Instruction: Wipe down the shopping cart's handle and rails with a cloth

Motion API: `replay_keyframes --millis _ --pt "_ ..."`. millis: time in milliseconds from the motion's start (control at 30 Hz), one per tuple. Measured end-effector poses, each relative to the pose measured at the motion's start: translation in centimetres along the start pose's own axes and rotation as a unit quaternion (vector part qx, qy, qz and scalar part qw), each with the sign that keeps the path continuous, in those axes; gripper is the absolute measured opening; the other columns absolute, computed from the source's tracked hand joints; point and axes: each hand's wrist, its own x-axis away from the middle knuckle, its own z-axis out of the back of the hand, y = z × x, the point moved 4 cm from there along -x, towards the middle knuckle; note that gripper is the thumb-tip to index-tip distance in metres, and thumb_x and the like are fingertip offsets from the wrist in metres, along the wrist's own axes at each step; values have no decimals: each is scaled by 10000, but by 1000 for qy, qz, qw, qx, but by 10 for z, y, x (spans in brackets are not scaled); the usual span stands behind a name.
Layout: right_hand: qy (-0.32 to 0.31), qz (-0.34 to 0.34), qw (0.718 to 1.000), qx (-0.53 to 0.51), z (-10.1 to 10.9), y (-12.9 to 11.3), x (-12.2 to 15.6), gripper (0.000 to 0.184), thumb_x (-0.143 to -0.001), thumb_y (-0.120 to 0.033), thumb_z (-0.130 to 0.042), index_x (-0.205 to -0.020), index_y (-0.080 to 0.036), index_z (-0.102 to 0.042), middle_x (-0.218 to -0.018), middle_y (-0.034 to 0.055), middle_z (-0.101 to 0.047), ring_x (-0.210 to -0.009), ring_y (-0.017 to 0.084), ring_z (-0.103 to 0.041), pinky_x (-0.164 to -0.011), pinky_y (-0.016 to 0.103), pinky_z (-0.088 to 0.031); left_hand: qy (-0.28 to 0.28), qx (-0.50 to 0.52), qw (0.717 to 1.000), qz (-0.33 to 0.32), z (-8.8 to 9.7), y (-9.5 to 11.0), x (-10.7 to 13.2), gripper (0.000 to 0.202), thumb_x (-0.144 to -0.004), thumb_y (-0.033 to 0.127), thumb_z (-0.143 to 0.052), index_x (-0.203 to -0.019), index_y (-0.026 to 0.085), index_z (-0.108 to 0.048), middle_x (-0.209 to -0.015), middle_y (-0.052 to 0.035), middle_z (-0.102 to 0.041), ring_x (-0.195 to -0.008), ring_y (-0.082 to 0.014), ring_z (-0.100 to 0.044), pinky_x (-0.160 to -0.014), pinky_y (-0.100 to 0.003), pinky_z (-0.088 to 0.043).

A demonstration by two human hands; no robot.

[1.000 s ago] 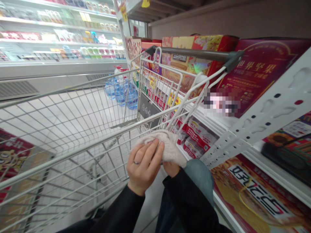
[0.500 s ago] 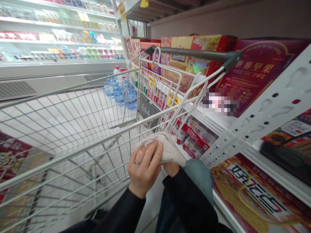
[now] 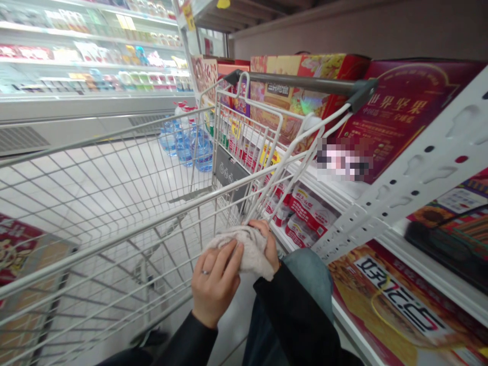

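Note:
A pale beige cloth [image 3: 246, 245] is bunched between both my hands, right against the near side of a white wire shopping cart [image 3: 125, 198]. My left hand [image 3: 214, 285], with a ring on one finger, presses its fingers onto the cloth from the left. My right hand [image 3: 268, 243] grips the cloth from the right, its fingers curled over the top by the cart's wire side. The cart's grey handle bar [image 3: 305, 84] runs above, toward the shelf.
White metal shelving [image 3: 415, 173] on the right holds red and purple gift boxes [image 3: 396, 117] and red packets [image 3: 308, 213]. Water bottles [image 3: 190, 145] stand on the floor beyond the cart. A chilled display case [image 3: 87, 76] lines the far left. A red box [image 3: 15, 249] lies at left.
Both hands and the cloth have dropped slightly and shifted left along the cart's side. My right fingers now show over the top of the cloth.

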Motion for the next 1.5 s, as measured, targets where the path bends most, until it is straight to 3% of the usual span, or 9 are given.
replay_keyframes --millis 167,367,433,533,733,833,1067,1333,1500 --pt "-1 63 998 3 5 -6 -1 304 -1014 -276 -498 -1262 -272 -673 -1071 61 -717 -1033 225 -673 -899 369 -564 -9 -11 1000 -6 -5 2 22 436 -845 -25 -562 -1221 141 -705 -1133 -105 -800 -921 -231 -668 -854 -388 -461" --pt "-3 41 999 22 4 -6 -2 382 -1009 -156 -394 -1270 -265 -650 -1106 69 -708 -1084 226 -683 -967 427 -581 -64 -25 998 7 -19 -5 64 434 -842 -10 -548 -1227 139 -682 -1128 -88 -799 -902 -224 -659 -820 -379 -457" --pt "-2 39 999 16 4 -9 -1 357 -1018 -168 -415 -1273 -270 -644 -1116 72 -701 -1088 218 -678 -916 391 -597 -81 -29 996 11 -22 -7 80 424 -847 9 -536 -1220 148 -682 -1120 -82 -799 -907 -225 -666 -817 -378 -458" --pt "-6 23 1000 11 3 -12 0 309 -1013 -233 -524 -1304 -269 -619 -1141 85 -671 -1022 202 -674 -722 293 -595 -89 -35 995 19 -24 -7 93 427 -831 9 -525 -1195 161 -689 -1096 -76 -800 -903 -224 -675 -820 -377 -461" --pt "4 10 999 32 -1 -8 4 362 -941 -262 -695 -1290 -266 -597 -1128 46 -636 -605 79 -533 -584 260 -531 -54 -27 998 21 -14 -7 74 506 -806 -20 -551 -1262 161 -675 -1171 -96 -791 -992 -231 -688 -904 -382 -484" --pt "8 10 999 35 -3 -4 6 398 -913 -256 -736 -1286 -273 -596 -1135 45 -637 -586 73 -512 -583 269 -526 -47 -35 998 18 -15 -7 71 519 -801 -22 -567 -1274 165 -671 -1187 -97 -788 -1007 -233 -692 -918 -389 -482" --pt "10 17 998 52 -3 -4 3 425 -901 -221 -728 -1300 -263 -588 -1122 48 -639 -613 87 -532 -588 262 -542 -105 -48 993 25 -26 -9 107 466 -767 12 -525 -1164 193 -688 -1073 -69 -797 -890 -204 -686 -849 -366 -486" --pt "17 0 999 51 -5 -4 4 400 -901 -230 -736 -1271 -274 -591 -1131 43 -643 -589 78 -526 -576 271 -523 -67 -46 996 28 -15 -11 76 503 -812 19 -555 -1279 175 -657 -1170 -99 -787 -966 -234 -690 -870 -383 -474" --pt "19 4 999 49 -5 -4 4 405 -902 -221 -726 -1279 -272 -588 -1141 41 -639 -581 70 -518 -569 268 -518 -120 -70 990 41 -24 -10 94 516 -739 18 -558 -1217 178 -672 -1107 -79 -788 -932 -239 -678 -855 -390 -490"
